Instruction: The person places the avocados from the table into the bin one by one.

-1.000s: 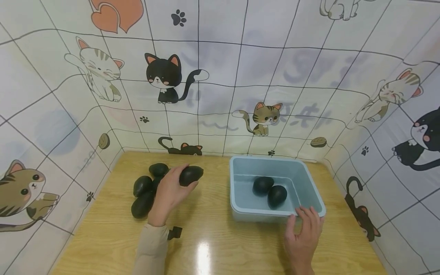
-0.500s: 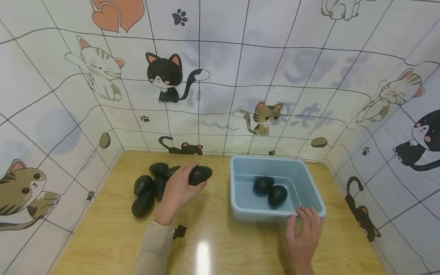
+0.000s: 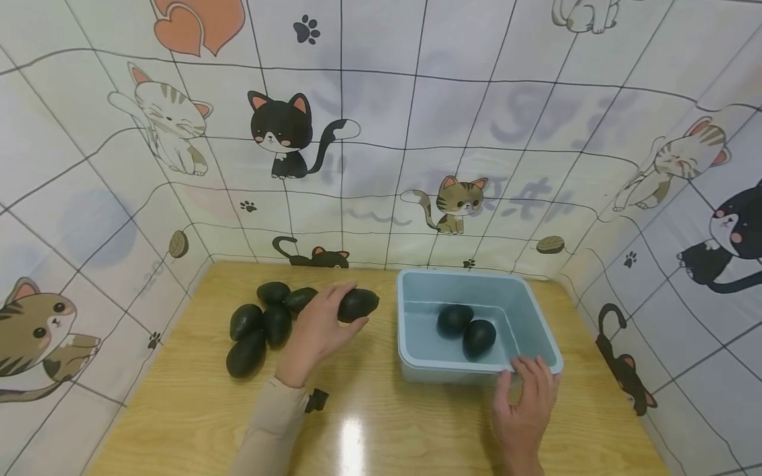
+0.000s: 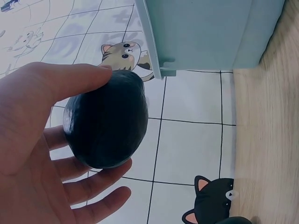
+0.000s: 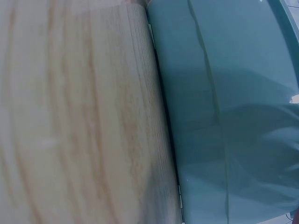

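Note:
My left hand (image 3: 321, 330) holds a dark avocado (image 3: 358, 305) between thumb and fingers, to the left of the light blue plastic bin (image 3: 458, 373). In the left wrist view the thumb lies over one side of the avocado (image 4: 106, 121), with fingers behind and beneath it. Two dark avocados lie together inside the bin, one (image 3: 455, 320) slightly behind the other (image 3: 479, 338). My right hand (image 3: 526, 410) grips the bin's front rim near its right corner, fingertips over the rim and thumb at the outer wall. The right wrist view shows mostly that wall (image 5: 196, 116).
Several more avocados (image 3: 246, 354) lie grouped on the wooden table (image 3: 417, 430) to the left, with one (image 3: 299, 299) close behind my left hand. Cloth walls printed with cats (image 3: 282, 135) enclose the table at the back and both sides.
My left hand has carried the avocado rightward, away from the group and closer to the bin. More of the grouped avocados now show. My right hand has stayed at the rim.

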### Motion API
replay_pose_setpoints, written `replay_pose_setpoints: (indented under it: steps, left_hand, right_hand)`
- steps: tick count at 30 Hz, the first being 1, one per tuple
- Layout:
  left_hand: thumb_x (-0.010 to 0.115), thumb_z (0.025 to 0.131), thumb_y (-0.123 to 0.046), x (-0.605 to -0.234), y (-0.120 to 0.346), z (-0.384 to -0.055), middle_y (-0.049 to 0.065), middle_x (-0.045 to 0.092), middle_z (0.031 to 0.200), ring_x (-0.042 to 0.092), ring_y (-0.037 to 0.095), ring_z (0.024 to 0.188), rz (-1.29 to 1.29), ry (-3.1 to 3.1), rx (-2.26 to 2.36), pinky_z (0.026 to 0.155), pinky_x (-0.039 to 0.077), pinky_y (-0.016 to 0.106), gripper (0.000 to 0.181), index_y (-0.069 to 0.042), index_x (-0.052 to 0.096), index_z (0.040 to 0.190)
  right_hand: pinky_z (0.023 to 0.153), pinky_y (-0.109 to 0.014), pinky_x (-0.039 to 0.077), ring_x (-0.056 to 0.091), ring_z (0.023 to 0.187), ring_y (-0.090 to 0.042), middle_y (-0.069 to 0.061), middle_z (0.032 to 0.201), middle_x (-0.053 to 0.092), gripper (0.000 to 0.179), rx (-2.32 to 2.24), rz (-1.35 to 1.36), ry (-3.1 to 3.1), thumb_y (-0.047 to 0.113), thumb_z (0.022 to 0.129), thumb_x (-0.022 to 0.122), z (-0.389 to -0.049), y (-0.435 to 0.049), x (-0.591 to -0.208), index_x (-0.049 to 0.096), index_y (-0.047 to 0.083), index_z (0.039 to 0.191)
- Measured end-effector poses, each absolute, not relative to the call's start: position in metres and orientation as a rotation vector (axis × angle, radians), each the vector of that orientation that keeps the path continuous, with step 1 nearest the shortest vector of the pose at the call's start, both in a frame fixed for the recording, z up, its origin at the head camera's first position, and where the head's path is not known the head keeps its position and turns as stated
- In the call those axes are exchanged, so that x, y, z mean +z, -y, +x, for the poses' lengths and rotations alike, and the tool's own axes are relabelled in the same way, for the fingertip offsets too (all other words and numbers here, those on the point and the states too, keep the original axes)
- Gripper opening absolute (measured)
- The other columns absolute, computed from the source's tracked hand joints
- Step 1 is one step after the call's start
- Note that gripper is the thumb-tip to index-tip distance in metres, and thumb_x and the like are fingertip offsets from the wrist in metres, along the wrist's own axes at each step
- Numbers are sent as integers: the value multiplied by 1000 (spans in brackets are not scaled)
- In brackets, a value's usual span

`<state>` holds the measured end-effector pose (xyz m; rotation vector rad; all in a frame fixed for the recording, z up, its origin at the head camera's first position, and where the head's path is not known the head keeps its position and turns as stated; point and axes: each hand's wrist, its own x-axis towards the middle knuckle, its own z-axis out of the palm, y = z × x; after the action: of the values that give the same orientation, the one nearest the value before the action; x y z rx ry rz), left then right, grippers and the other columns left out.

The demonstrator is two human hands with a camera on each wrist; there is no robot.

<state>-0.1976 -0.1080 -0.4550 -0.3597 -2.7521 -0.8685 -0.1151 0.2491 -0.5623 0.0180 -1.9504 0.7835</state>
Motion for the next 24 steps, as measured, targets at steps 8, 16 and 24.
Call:
replay_pose_setpoints:
  steps: [8, 16, 24]
  left_hand:
    - [82, 92, -44, -457, 107, -199, 9, 63, 150, 63, 36, 134, -361, 2769, -875, 106, 56, 54, 69, -17, 60, 152]
    - [82, 92, -44, -454, 105, -200, 10, 64, 148, 65, 36, 132, -387, 2761, -864, 104, 57, 53, 69, -17, 60, 151]
    - [81, 93, -45, -453, 102, -203, 10, 64, 147, 65, 36, 131, -402, 2777, -861, 104, 57, 53, 69, -17, 59, 152]
  right_hand:
    - [129, -73, 13, 53, 132, -53, -28, 121, 69, 27, 785, 18, 1957, 10, 96, 64, -114, -248, -561, 71, -9, 112]
    - [128, -75, 14, 54, 131, -55, -28, 120, 69, 27, 790, 31, 1940, 11, 95, 64, -115, -248, -561, 71, -10, 112]
    - [129, -73, 13, 53, 131, -54, -28, 120, 69, 27, 790, 29, 1946, 10, 95, 64, -115, -249, -561, 71, -10, 112]
